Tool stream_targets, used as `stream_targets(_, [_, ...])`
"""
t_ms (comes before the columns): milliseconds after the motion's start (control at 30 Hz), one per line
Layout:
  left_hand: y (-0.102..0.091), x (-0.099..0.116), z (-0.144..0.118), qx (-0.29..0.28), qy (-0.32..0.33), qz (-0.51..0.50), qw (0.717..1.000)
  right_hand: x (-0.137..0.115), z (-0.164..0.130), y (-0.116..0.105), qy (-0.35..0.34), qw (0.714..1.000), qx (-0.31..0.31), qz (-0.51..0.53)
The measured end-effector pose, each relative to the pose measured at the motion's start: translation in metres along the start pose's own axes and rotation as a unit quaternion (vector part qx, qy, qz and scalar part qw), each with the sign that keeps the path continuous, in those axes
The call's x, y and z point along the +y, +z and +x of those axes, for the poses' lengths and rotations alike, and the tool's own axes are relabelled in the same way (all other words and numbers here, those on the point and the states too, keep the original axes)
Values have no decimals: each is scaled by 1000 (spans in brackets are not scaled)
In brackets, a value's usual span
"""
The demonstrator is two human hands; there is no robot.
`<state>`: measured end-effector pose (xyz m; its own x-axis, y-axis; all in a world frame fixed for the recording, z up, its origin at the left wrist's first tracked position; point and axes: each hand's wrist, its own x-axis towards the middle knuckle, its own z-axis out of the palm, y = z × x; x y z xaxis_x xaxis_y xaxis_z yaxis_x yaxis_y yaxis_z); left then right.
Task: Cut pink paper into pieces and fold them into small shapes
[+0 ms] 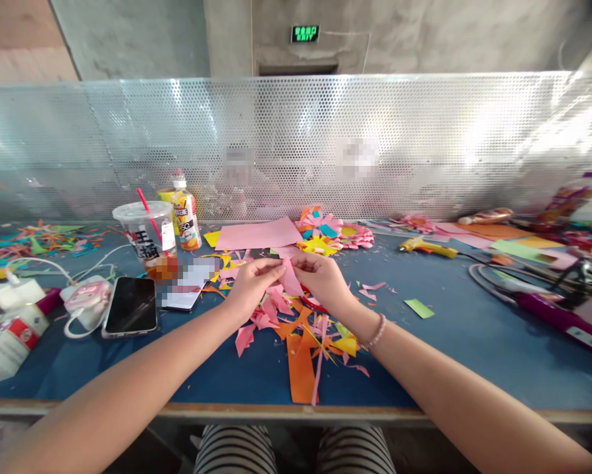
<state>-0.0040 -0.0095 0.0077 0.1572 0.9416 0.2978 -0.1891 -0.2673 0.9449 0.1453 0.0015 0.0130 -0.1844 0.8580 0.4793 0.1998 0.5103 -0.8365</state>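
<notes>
Both hands, left hand (253,284) and right hand (322,280), pinch a pink paper piece (290,279), probably folding it; keep the edges aligned, above scraps (303,342) at six o'clock.

Blurred patches hide the card (189,283) beside the phone (130,305).

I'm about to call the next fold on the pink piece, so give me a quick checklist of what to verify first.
1. Left hand pinching the pink piece: ok.
2. Right hand pinching it too: ok.
3. Piece lifted off the scraps: ok.
4. Crease line visible: cannot tell, fingers cover it.
5. Phone and cup apart from the hands: ok.
6. Table under the hands free of scraps: not ok.
</notes>
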Motion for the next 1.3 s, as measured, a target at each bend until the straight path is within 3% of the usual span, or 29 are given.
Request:
stream_targets(233, [-1, 2, 1, 16, 11, 29, 999, -7, -1, 0, 18, 996, -50, 67])
stream_targets(433, [1, 5, -1, 2, 13, 50, 999, -14, -2, -1, 59, 995, -21, 78])
stream_targets(633, [3, 8, -3, 11, 16, 72, 997, -14, -1, 1, 40, 998, -4, 52])
stream_targets(967, [4, 6, -2, 38, -48, -31, 998, -8, 0, 1, 4, 1000, 19, 2])
stream_targets(1300, [3, 8, 1, 67, -37, -43, 996, -10, -1, 0, 9, 999, -36, 35])
